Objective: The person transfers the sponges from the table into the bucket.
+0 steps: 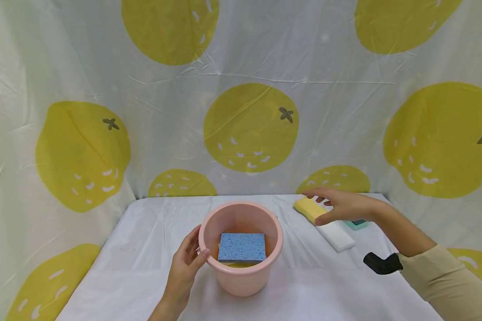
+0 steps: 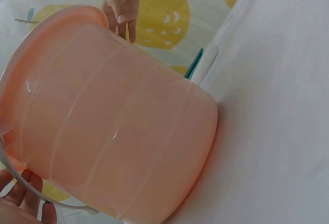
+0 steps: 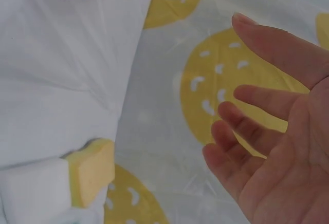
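A pink bucket [image 1: 245, 281] stands upright on the white cloth. A blue sponge [image 1: 242, 246] lies inside it on top of something yellow and orange, mostly hidden. My left hand [image 1: 183, 263] holds the bucket's left rim, thumb over the edge and fingers along the outer wall, near the grey handle [image 2: 61, 203]. My right hand [image 1: 347, 206] is raised over the right side, fingers spread and slightly bent, nothing in them. Near it lie a yellow sponge [image 1: 307, 209], a white sponge [image 1: 336, 236] and a green sponge [image 1: 356, 225], partly covered by the hand and wrist in the head view.
White cloth [image 1: 145, 249] covers the table, and a curtain with large yellow fruit prints [image 1: 249, 129] hangs behind and at both sides. A black curved piece [image 1: 382, 263] sticks out from the right sleeve [image 1: 445, 285].
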